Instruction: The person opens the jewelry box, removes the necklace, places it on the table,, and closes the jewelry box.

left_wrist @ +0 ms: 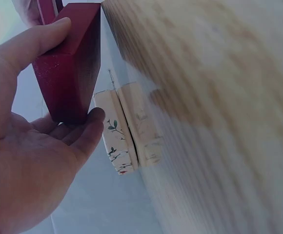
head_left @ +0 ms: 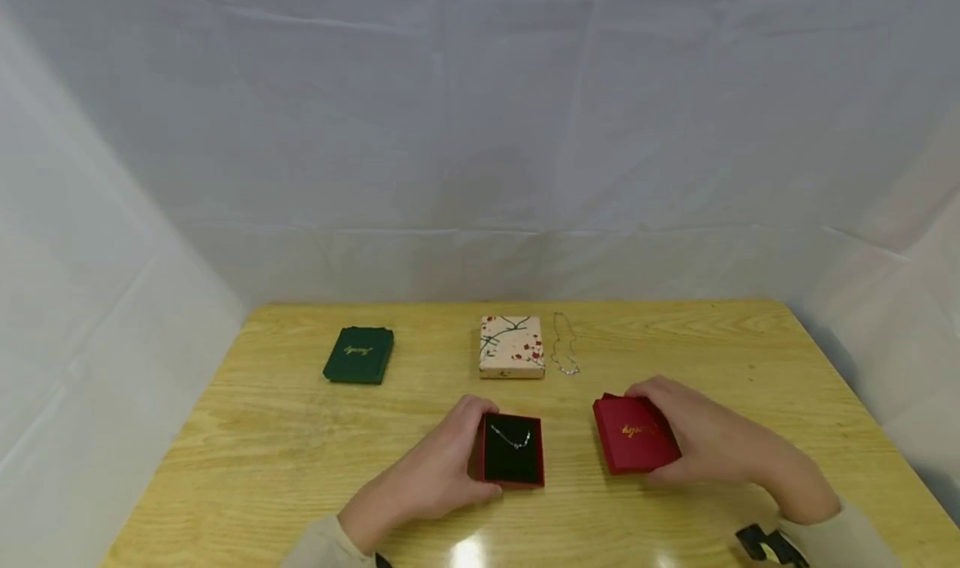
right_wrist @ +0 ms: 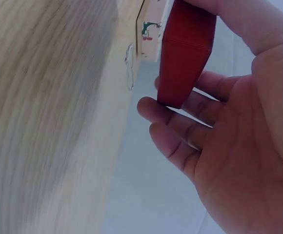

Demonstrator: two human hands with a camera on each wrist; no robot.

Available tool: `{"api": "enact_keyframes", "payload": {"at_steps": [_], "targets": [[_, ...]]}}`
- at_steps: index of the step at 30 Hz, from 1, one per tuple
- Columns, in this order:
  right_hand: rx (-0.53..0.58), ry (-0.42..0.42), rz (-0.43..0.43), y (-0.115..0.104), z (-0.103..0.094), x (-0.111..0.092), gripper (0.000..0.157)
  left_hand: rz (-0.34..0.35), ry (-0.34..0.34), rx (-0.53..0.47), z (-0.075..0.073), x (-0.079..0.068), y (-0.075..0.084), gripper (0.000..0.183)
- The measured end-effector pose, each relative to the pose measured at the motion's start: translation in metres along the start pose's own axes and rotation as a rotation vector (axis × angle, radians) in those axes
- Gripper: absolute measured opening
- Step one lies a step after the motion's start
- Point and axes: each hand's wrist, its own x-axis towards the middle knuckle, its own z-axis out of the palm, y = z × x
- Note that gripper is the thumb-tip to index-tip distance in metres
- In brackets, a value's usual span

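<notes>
My left hand [head_left: 442,464] grips the sides of an uncovered red jewelry box [head_left: 513,485], thumb on the near side and fingers on the far side. Inside it, a thin silver chain [head_left: 517,444] lies on a dark pad. In the left wrist view the red box [left_wrist: 68,68] sits between thumb and fingers. My right hand [head_left: 701,434] holds a red box lid [head_left: 626,451] with gold lettering, tilted, to the right of the box. The right wrist view shows that lid [right_wrist: 186,56] pinched between thumb and fingers.
A green jewelry box [head_left: 360,355] with gold lettering stands at the back left of the wooden table [head_left: 300,459]. At the back middle is a cream box [head_left: 512,347] with a floral branch print. A thin silver necklace [head_left: 566,347] lies to its right. White cloth [head_left: 480,134] hangs behind.
</notes>
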Motion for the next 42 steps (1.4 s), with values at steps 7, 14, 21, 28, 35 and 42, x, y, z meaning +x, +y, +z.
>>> {"api": "enact_keyframes", "payload": {"at_steps": [7,14,21,28,35,42], "targets": [[-0.031,-0.035,0.027,0.01,-0.003,-0.009,0.085,0.008,0.003,0.035,0.004,0.001,0.0,0.088],[-0.101,-0.048,0.07,0.022,-0.002,-0.017,0.088,0.0,-0.003,0.095,0.007,0.0,0.002,0.086],[-0.076,-0.066,0.071,0.031,0.0,-0.023,0.089,0.0,-0.013,0.152,0.009,0.0,0.006,0.089],[-0.062,-0.063,0.055,0.039,0.002,-0.03,0.087,-0.02,-0.047,0.153,0.01,0.001,0.008,0.09],[-0.045,-0.073,0.066,0.046,0.005,-0.036,0.089,-0.028,-0.062,0.145,0.011,0.002,0.007,0.092],[-0.068,-0.089,0.082,0.047,0.007,-0.035,0.095,-0.03,-0.078,0.164,0.013,0.003,0.007,0.097]]}}
